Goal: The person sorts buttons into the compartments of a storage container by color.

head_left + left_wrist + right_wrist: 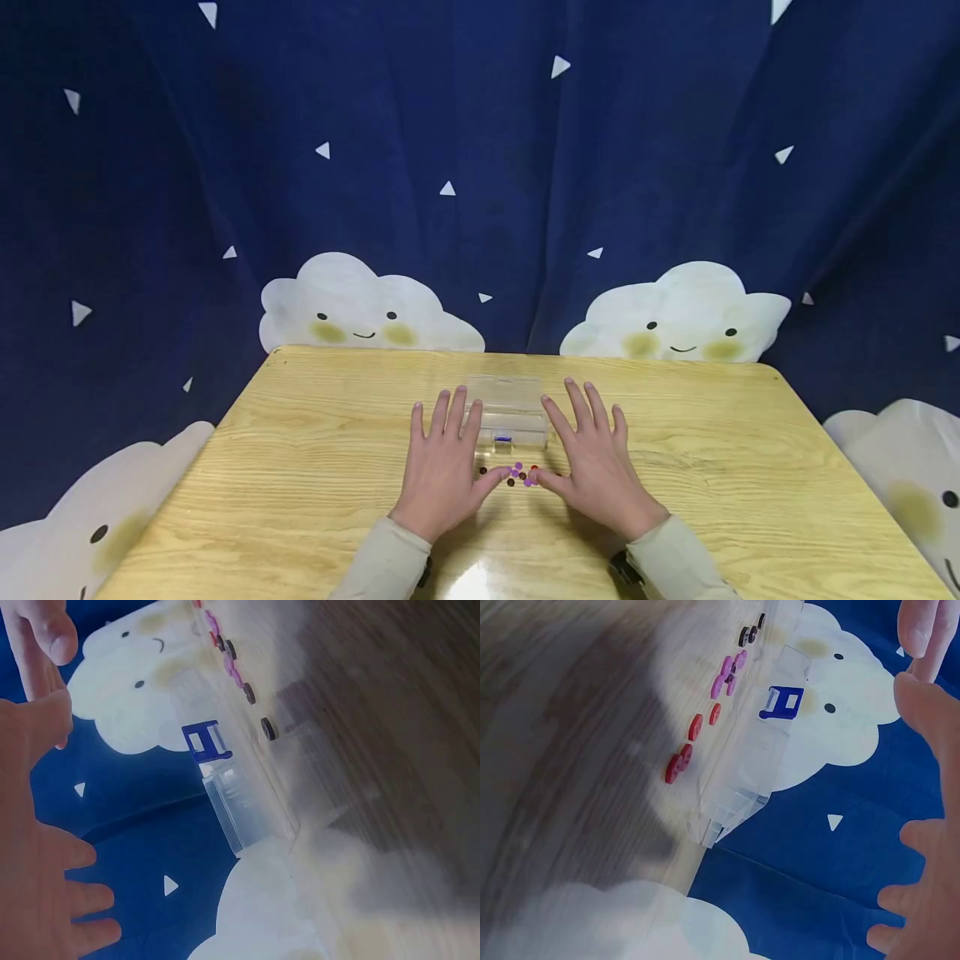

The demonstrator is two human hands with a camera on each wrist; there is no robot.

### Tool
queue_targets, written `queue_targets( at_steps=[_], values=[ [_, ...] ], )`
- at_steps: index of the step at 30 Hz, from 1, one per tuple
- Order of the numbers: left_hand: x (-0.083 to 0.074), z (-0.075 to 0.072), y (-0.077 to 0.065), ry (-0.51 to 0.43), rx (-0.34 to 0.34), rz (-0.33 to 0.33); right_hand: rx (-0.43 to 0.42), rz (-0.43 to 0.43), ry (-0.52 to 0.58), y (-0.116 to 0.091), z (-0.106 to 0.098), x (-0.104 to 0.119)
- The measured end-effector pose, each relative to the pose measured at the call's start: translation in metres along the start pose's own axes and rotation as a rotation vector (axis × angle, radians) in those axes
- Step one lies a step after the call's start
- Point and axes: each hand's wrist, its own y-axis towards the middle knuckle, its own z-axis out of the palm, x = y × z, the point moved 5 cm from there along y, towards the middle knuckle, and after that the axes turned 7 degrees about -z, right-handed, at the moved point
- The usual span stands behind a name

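Both hands are held above the table with their fingers spread and nothing in them. The left hand [442, 467] is to the left of a clear plastic box [517, 423], and the right hand [600, 462] is to its right. A blue latch [786, 703] marks the front of the box, and a transparent lid [504, 390] stands raised at its back. Small round buttons lie in front of the box between the thumbs: dark ones [268, 728], purple ones [717, 686] and red ones [673, 769]. In the head view the right thumb covers some of them.
The box and buttons rest on a light wooden table [315, 467]. Behind its far edge hangs a dark blue curtain [495, 167] with white triangles and smiling clouds. A dark band [626, 568] shows at the right wrist.
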Motion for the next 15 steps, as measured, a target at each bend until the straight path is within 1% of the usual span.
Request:
queue_targets(
  at_steps=[5, 10, 15],
  values=[
    [-0.0012, 0.0008, 0.0011, 0.007, 0.000, 0.011, 0.013, 0.007, 0.025, -0.0014, 0.0011, 0.0003],
    [-0.0027, 0.0021, 0.0022, -0.030, 0.017, 0.028, 0.002, 0.022, 0.051, -0.0017, 0.0005, -0.0003],
    [-0.0044, 0.0011, 0.0026, -0.077, 0.017, 0.057, -0.014, 0.020, 0.055, -0.0013, -0.0011, -0.0007]
  ],
)
